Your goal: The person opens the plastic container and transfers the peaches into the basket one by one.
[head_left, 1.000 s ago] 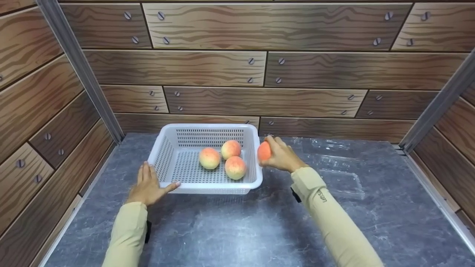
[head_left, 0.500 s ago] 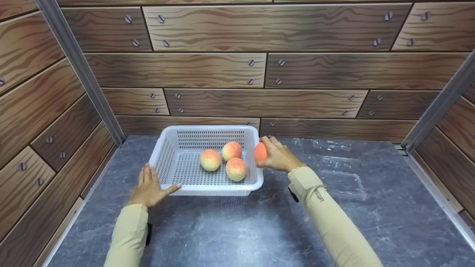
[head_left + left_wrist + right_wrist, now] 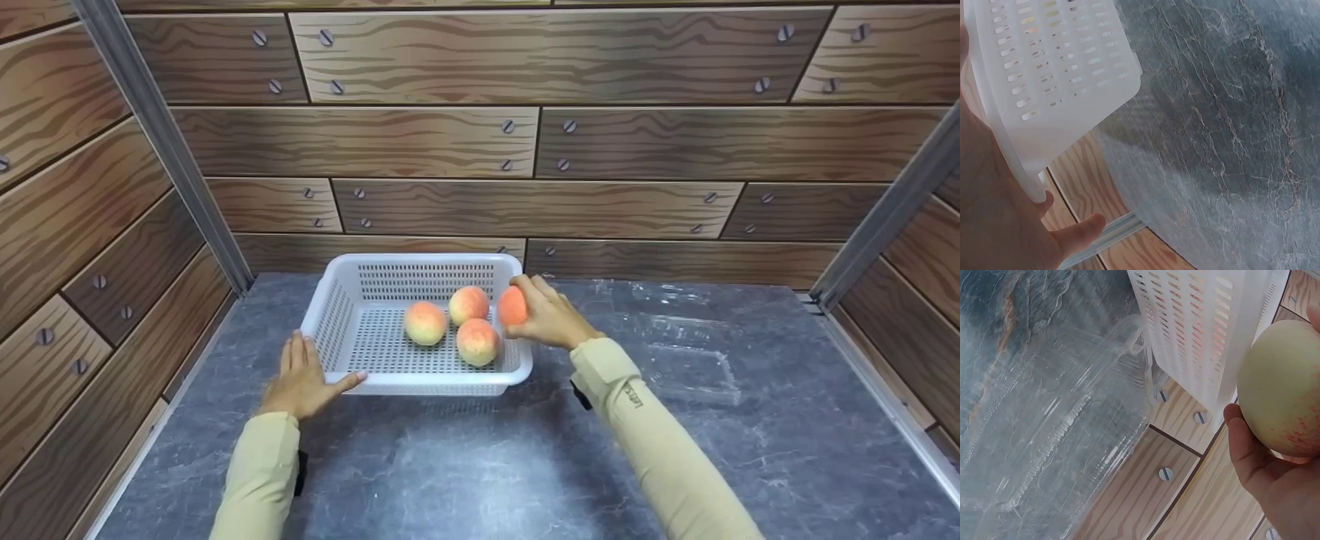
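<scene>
A white perforated plastic basket (image 3: 427,380) stands on the dark table, with three red-and-yellow peaches (image 3: 424,324) inside, mostly toward its right half. Over the basket's right rim my right hand (image 3: 551,315) grips another peach (image 3: 513,307); the right wrist view shows this peach (image 3: 1280,388) pale yellow on one side, held between thumb and fingers. At the basket's front left corner rests my left hand (image 3: 298,382), its fingers straight along the left side and its thumb against the front rim. The left wrist view shows the basket wall (image 3: 1067,67) beside that hand.
A clear plastic tray (image 3: 690,367), hard to make out against the grey marbled table (image 3: 465,465), lies right of the basket. Wood-patterned panels (image 3: 465,142) rise behind and on both sides, joined by metal corner posts (image 3: 172,157).
My right hand has carried its peach leftward, from outside the basket's right side to over its rim. My left hand stays at the basket's corner, and the three peaches inside have not moved.
</scene>
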{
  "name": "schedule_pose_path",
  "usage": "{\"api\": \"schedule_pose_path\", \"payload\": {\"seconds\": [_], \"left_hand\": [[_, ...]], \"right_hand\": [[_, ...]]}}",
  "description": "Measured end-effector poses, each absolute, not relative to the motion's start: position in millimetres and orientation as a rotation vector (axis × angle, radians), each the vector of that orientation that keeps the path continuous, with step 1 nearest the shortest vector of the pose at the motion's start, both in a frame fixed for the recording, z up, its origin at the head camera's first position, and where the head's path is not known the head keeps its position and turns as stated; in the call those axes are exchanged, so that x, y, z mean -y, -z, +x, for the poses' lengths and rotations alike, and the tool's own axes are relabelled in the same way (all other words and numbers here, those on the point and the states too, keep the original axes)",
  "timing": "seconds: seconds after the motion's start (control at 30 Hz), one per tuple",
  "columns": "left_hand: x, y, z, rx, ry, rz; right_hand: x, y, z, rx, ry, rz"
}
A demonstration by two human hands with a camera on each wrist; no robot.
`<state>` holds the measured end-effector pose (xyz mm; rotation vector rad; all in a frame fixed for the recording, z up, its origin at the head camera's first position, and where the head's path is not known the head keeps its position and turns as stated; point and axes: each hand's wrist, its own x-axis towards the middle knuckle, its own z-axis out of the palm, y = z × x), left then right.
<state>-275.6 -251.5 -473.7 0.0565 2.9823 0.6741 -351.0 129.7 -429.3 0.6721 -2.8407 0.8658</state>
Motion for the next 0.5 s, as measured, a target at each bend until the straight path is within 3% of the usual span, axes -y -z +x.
{"api": "schedule_pose_path", "payload": {"seconds": [0.5], "left_hand": [[252,471,-275,-2.984,-0.676,0.056]], "right_hand": [[-109,439,-352,2.798,-0.846,0.758]]}}
